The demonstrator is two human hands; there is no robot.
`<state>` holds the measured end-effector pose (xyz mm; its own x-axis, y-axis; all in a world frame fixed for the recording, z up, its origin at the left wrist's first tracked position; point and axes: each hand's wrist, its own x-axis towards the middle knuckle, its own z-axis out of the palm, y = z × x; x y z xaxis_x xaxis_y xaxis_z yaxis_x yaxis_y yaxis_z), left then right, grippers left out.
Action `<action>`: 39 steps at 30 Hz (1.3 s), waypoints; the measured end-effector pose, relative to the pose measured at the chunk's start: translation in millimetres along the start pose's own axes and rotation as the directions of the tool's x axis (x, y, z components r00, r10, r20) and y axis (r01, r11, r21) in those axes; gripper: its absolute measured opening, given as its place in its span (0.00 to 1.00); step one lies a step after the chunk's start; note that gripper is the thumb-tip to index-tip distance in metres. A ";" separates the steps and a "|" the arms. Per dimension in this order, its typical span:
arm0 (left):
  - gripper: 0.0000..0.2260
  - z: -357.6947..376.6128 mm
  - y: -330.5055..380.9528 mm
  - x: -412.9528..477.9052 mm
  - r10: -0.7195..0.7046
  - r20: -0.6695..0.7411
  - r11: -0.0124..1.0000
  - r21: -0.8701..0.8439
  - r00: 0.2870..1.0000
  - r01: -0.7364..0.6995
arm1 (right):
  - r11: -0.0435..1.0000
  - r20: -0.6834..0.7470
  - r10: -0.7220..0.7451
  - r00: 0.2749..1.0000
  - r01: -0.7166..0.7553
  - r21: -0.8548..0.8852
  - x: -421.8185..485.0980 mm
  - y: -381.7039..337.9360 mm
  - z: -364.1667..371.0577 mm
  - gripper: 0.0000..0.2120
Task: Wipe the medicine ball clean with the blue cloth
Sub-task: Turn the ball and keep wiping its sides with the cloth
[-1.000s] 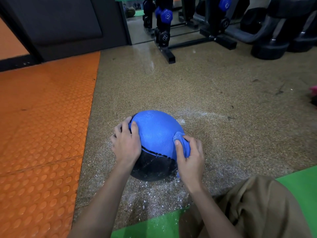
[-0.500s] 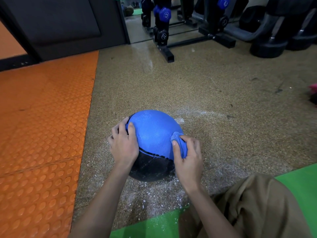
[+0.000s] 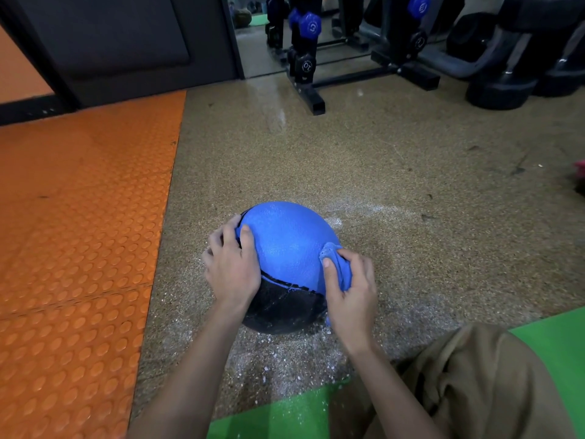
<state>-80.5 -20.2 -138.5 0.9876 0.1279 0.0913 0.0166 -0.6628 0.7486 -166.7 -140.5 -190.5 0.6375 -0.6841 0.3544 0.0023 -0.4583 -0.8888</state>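
Observation:
A blue and black medicine ball (image 3: 286, 248) rests on the speckled brown floor in front of me, blue half up, black half toward me. My left hand (image 3: 229, 269) grips its left side, fingers curled over the seam. My right hand (image 3: 353, 289) holds a bunched blue cloth (image 3: 337, 267) pressed against the ball's right side. Most of the cloth is hidden under my fingers and palm.
White powder is scattered on the floor around the ball (image 3: 278, 365). An orange studded mat (image 3: 76, 236) lies to the left, a green mat (image 3: 285, 413) under my knee. A black dumbbell rack (image 3: 308, 68) and dark gym equipment (image 3: 506, 74) stand at the back.
My right hand with the cloth has shifted only slightly on the ball's right side. The left hand keeps its grip on the ball.

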 end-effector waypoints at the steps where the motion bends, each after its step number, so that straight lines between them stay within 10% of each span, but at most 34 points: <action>1: 0.18 0.0 0.7 -0.9 0.002 -0.004 1.000 0.001 1.000 -0.002 | 1.000 0.000 -0.001 1.000 0.001 0.004 0.1 0.5 -0.1 0.21; 39: 0.20 5.0 -5.4 -5.0 0.035 -0.090 0.999 -0.034 0.995 -0.038 | 0.998 -0.043 -0.022 0.999 0.024 0.059 2.5 5.5 3.8 0.18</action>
<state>-84.8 -21.0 -146.3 0.9695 0.1703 0.1761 -0.0265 -0.6417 0.7665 -162.1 -142.6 -195.6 0.6038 -0.6977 0.3856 0.0632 -0.4404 -0.8956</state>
